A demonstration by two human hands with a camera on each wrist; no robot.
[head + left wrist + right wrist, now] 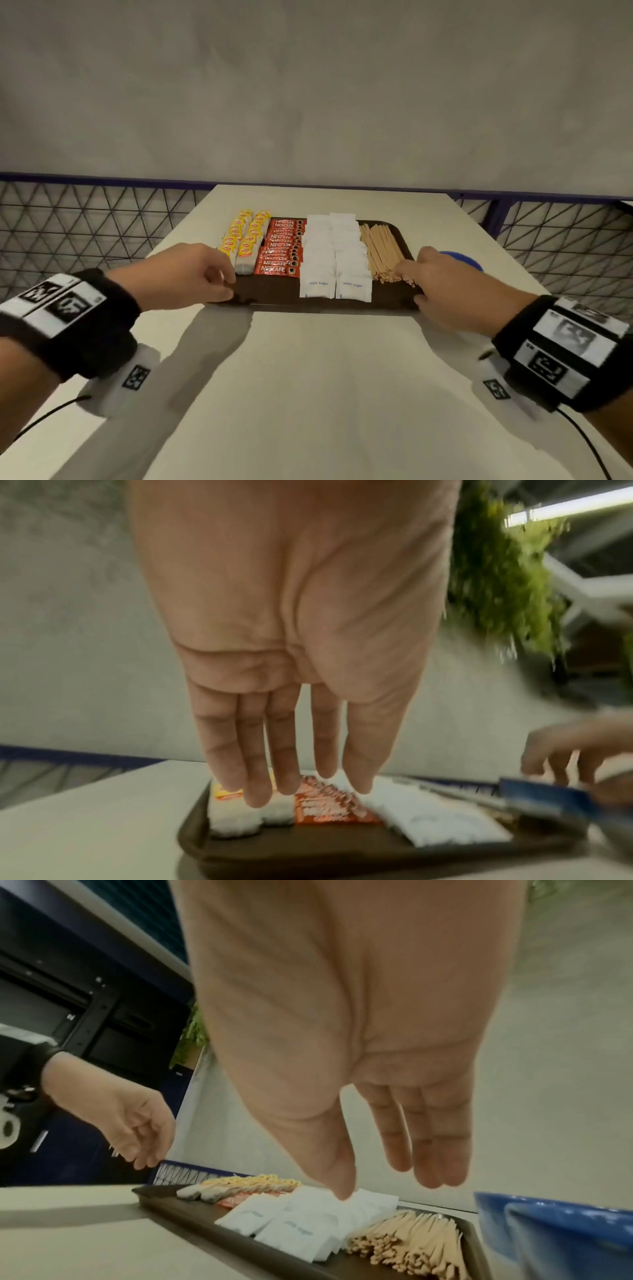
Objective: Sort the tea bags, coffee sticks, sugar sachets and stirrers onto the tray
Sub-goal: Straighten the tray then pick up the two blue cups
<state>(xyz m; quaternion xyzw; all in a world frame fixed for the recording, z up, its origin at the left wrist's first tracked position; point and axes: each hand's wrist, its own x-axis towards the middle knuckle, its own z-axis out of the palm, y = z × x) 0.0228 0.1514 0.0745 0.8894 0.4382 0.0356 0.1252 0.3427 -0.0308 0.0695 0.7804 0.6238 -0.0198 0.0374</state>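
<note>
A dark brown tray (274, 298) holds four rows: yellow tea bags (245, 240) at the left, then red coffee sticks (281, 246), white sugar sachets (335, 257) and wooden stirrers (382, 250) at the right. My left hand (222, 282) hovers over the tray's near left corner beside the tea bags (236, 821), fingers relaxed and holding nothing. My right hand (409, 281) is at the near right corner by the stirrers (411, 1242), fingers hanging loose and empty.
A blue bowl (462, 258) stands just right of the tray, behind my right hand. The tray lies on a pale table (325, 377) whose far edge meets a wire mesh fence (85, 222) and a grey wall.
</note>
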